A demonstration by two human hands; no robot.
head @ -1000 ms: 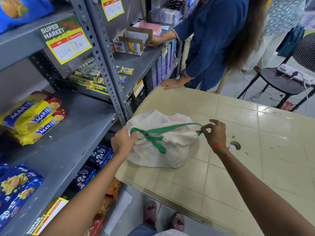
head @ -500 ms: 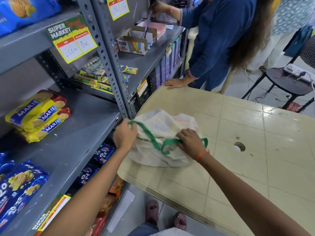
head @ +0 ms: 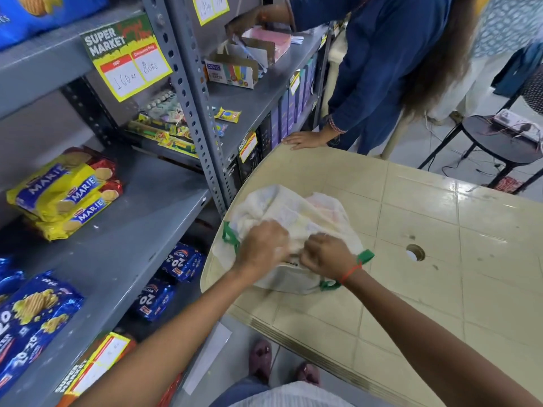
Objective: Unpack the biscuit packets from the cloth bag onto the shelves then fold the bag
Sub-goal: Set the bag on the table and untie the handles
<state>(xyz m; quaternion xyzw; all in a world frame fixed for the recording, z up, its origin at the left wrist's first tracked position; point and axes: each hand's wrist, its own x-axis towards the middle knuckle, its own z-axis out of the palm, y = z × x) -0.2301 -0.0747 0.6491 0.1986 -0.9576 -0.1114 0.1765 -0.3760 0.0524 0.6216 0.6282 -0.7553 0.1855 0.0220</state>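
A white cloth bag (head: 296,212) with green handles lies bulging at the near left corner of the beige table (head: 426,230). My left hand (head: 263,245) and my right hand (head: 326,254) are side by side on its near edge, both clenched on the fabric at the mouth. The bag's contents are hidden. One green handle shows left of my left hand, the other by my right wrist. Yellow Marie biscuit packets (head: 67,192) are stacked on the grey middle shelf (head: 123,245). Blue 20-20 packets (head: 32,315) lie at its near end.
More blue 20-20 packets (head: 182,261) sit on the lower shelf. A person in blue (head: 379,63) stands at the far end, one hand on the table (head: 302,140), the other at a cardboard box (head: 232,70) on the shelf. A black stool (head: 496,139) is behind.
My right hand let go of the stretched green handle and came left to the bag's mouth. My left hand shifted right onto the fabric. Both hands now meet at the opening.
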